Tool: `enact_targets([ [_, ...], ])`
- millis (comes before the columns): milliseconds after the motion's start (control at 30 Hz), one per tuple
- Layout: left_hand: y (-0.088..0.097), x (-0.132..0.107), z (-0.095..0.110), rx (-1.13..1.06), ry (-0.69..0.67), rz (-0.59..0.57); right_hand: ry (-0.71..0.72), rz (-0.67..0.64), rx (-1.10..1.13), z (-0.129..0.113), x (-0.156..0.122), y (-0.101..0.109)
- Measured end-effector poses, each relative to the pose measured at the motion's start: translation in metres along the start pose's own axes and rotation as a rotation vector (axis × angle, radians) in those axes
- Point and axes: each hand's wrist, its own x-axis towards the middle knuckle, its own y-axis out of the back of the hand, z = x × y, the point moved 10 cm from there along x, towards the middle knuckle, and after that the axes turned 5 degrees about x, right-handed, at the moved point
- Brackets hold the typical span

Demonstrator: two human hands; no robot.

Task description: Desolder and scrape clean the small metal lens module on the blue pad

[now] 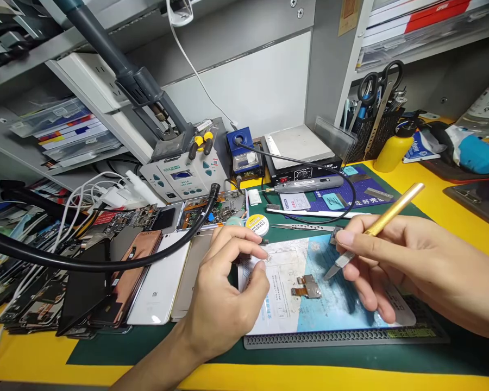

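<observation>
My right hand [378,260] grips a craft knife [385,217] with a gold knurled handle. Its blade points down and left over a white and blue printed sheet [285,320]. A small dark part [333,235] shows beside the right thumb; whether the fingers hold it I cannot tell. My left hand [232,288] is over the sheet's left side, thumb and index tips brought together in a pinch. Anything between those tips is too small to make out. A small metal camera module [308,288] with flex connectors lies on the sheet between both hands.
Tweezers [303,227], a brush [293,210] and a round labelled tin [256,224] lie behind the sheet. A black hose [106,265] arches over phones [157,282] on the left. A hot-air station [187,174] and a heating plate [297,146] stand at the back.
</observation>
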Motion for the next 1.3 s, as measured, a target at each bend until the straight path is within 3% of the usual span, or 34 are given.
enact_targets([
  [433, 0.003, 0.002, 0.011, 0.079, -0.068, 0.013, 0.025, 0.010, -0.008, -0.001, 0.000, 0.002],
  [600, -0.012, -0.005, 0.042, 0.158, -0.306, -0.136, 0.056, -0.004, -0.031, -0.009, 0.002, -0.002],
  [867, -0.025, -0.013, 0.051, 0.257, -0.389, -0.213, 0.015, -0.021, 0.009, -0.013, -0.003, -0.010],
  [967, -0.024, -0.011, 0.052, 0.268, -0.407, -0.185, 0.029, -0.019, 0.017, -0.014, -0.004, -0.009],
  [1133, -0.003, -0.002, 0.045, 0.190, -0.328, -0.030, 0.023, -0.011, -0.003, -0.015, -0.003, -0.008],
  [1300, 0.004, 0.001, 0.039, 0.120, -0.278, 0.018, 0.073, 0.026, -0.174, -0.020, -0.009, -0.011],
])
